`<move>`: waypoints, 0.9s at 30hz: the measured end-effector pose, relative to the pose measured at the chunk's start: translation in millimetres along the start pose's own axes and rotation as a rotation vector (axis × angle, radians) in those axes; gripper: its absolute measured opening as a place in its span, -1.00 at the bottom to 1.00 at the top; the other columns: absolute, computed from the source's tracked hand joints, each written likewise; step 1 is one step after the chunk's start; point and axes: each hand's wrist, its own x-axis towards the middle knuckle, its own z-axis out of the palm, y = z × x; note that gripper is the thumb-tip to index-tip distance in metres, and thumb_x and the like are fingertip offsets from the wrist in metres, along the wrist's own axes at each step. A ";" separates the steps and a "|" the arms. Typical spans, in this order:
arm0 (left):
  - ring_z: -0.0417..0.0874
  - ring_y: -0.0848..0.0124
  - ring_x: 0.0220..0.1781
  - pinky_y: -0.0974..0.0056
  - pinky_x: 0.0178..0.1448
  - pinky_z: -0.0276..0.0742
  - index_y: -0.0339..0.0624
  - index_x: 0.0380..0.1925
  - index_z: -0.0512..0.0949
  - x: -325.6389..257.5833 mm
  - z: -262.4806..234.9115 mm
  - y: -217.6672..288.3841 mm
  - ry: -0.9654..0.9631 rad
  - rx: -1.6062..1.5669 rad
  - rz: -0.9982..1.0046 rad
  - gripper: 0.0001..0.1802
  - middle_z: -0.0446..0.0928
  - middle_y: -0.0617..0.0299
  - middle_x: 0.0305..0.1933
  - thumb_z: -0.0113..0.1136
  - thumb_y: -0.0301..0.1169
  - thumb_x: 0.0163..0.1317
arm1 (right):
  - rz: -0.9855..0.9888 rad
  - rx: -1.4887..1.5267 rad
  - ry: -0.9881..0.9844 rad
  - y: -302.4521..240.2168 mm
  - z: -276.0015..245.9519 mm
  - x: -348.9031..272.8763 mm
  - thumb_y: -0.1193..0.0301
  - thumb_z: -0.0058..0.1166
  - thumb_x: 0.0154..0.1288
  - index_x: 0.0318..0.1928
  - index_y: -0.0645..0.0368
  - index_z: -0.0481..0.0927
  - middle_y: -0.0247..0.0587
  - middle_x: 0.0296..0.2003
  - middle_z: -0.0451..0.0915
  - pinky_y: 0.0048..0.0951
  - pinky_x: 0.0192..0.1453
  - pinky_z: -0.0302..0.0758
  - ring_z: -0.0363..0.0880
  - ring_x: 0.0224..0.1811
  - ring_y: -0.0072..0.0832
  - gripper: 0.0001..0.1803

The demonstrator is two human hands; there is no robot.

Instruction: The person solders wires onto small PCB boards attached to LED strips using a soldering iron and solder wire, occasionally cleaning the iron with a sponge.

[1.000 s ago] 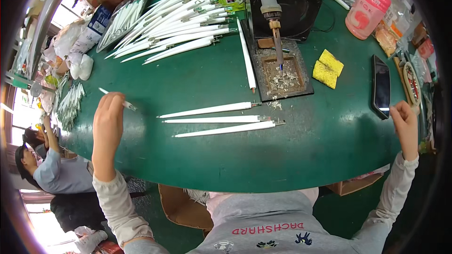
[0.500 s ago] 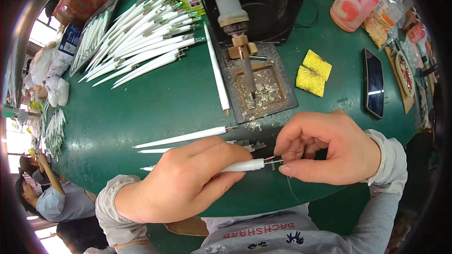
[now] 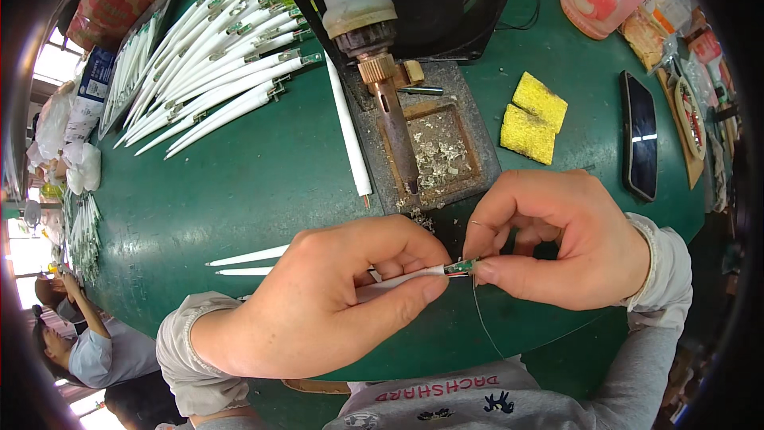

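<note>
Head view: green bench (image 3: 239, 191), soldering iron (image 3: 392, 115) over flecked tray (image 3: 475, 135), co-worker (image 3: 111, 357) far left near bright window (image 3: 29, 253).
White tube (image 3: 390, 281) over near side of bench, small green circuit board (image 3: 462, 267) at its end; left hand (image 3: 326, 295) pinches tube, right hand (image 3: 561, 239) pinches board.

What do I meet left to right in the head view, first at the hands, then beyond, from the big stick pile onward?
At the hands: left hand, green circuit board, right hand. Beyond: stick pile, lone white stick, debris-filled tray, yellow sponge, phone, oval dish.
</note>
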 end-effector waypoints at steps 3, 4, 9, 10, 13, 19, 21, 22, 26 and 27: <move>0.48 0.59 -0.23 0.47 -0.16 0.42 -0.40 -0.20 0.45 1.3 -0.6 -1.2 -0.006 -0.006 -0.006 -0.80 0.49 0.21 -0.28 0.11 -0.56 0.17 | 0.000 -0.034 -0.024 -1.6 -1.0 3.1 0.60 0.15 0.06 -0.28 0.30 0.46 -0.25 -0.35 0.52 -0.67 -0.38 0.47 0.51 -0.34 -0.64 -0.81; 0.48 0.59 -0.23 0.47 -0.16 0.42 -0.40 -0.20 0.45 1.5 -0.6 -2.1 -0.007 -0.010 -0.009 -0.80 0.49 0.21 -0.28 0.11 -0.56 0.17 | 0.003 -0.032 -0.026 -1.7 -0.7 4.2 0.60 0.15 0.06 -0.28 0.30 0.46 -0.25 -0.35 0.52 -0.67 -0.38 0.47 0.51 -0.34 -0.64 -0.81; 0.45 0.61 -0.28 0.49 -0.22 0.38 -0.39 -0.23 0.46 0.9 -1.0 -5.9 0.013 -0.077 -0.019 -0.83 0.47 0.25 -0.32 0.11 -0.59 0.16 | -0.011 -0.093 -0.013 -1.2 1.9 9.2 0.59 0.16 0.05 -0.31 0.29 0.47 -0.28 -0.40 0.52 -0.68 -0.44 0.45 0.51 -0.38 -0.66 -0.83; 0.45 0.61 -0.28 0.49 -0.22 0.38 -0.39 -0.23 0.46 1.2 -1.1 -6.8 0.012 -0.080 -0.020 -0.83 0.47 0.25 -0.32 0.11 -0.59 0.16 | -0.008 -0.092 -0.014 -0.6 2.6 9.3 0.59 0.16 0.05 -0.31 0.29 0.47 -0.28 -0.40 0.52 -0.68 -0.44 0.45 0.51 -0.38 -0.66 -0.83; 0.44 0.63 -0.30 0.50 -0.25 0.36 -0.39 -0.25 0.46 2.0 -1.3 -8.8 0.009 -0.076 0.015 -0.85 0.46 0.27 -0.34 0.11 -0.60 0.16 | -0.025 -0.095 0.005 2.5 4.4 10.1 0.58 0.16 0.04 -0.33 0.29 0.48 -0.30 -0.43 0.52 -0.68 -0.46 0.44 0.50 -0.41 -0.67 -0.84; 0.45 0.64 -0.33 0.52 -0.26 0.36 -0.38 -0.27 0.47 4.2 -0.3 -9.6 0.037 -0.029 0.016 -0.86 0.48 0.28 -0.35 0.12 -0.60 0.14 | -0.054 -0.131 0.020 7.1 4.9 11.9 0.58 0.16 0.04 -0.32 0.29 0.46 -0.29 -0.42 0.52 -0.68 -0.45 0.44 0.51 -0.42 -0.66 -0.82; 0.46 0.64 -0.35 0.51 -0.26 0.38 -0.38 -0.29 0.48 5.3 -1.3 -9.6 0.063 -0.034 0.005 -0.87 0.49 0.28 -0.36 0.13 -0.60 0.13 | 0.015 0.107 -0.042 13.0 1.3 14.9 0.59 0.13 0.08 -0.24 0.30 0.41 -0.25 -0.38 0.51 -0.69 -0.43 0.45 0.53 -0.39 -0.62 -0.78; 0.46 0.64 -0.35 0.51 -0.26 0.38 -0.38 -0.29 0.48 5.3 -1.6 -9.0 0.063 -0.034 0.003 -0.87 0.49 0.28 -0.36 0.13 -0.60 0.13 | 0.015 0.109 -0.043 11.3 -0.9 16.6 0.59 0.13 0.08 -0.24 0.30 0.41 -0.25 -0.38 0.51 -0.69 -0.43 0.45 0.53 -0.39 -0.62 -0.78; 0.46 0.64 -0.37 0.52 -0.28 0.38 -0.40 -0.33 0.48 5.4 -3.2 -9.8 0.127 -0.099 -0.004 -0.89 0.49 0.27 -0.39 0.14 -0.61 0.12 | 0.162 0.289 -0.056 7.0 -3.9 19.3 0.60 0.08 0.11 -0.18 0.32 0.37 -0.22 -0.34 0.49 -0.66 -0.34 0.48 0.56 -0.34 -0.57 -0.75; 0.46 0.64 -0.38 0.52 -0.30 0.37 -0.41 -0.34 0.48 5.6 -3.1 -10.3 0.136 -0.112 0.020 -0.89 0.49 0.26 -0.40 0.13 -0.62 0.12 | 0.157 0.269 -0.046 6.6 -3.5 18.2 0.61 0.08 0.12 -0.18 0.33 0.36 -0.22 -0.34 0.48 -0.65 -0.32 0.49 0.57 -0.33 -0.57 -0.75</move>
